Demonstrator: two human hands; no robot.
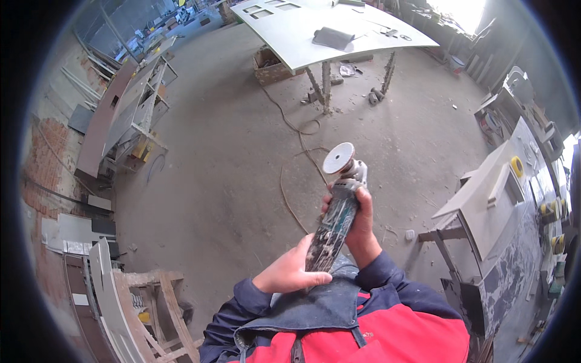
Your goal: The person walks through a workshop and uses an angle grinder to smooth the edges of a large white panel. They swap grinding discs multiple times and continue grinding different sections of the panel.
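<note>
I hold an angle grinder in front of my chest, its head pointing up and away from me. A round pale disc is fitted on the head and faces upward. My left hand grips the rear of the body, the thumb lying across its lower end. Higher up, my right hand wraps round the body just below the head, thumb along the right side. The grinder's casing is dark with teal patches and worn, dusty marks. Part of the fingers is hidden behind the tool.
A cord snakes over the dusty floor toward a large white-topped table on rough legs. Stone slabs rest on a stand at the right. Slabs and frames line the left wall; a wooden trestle stands at the near left.
</note>
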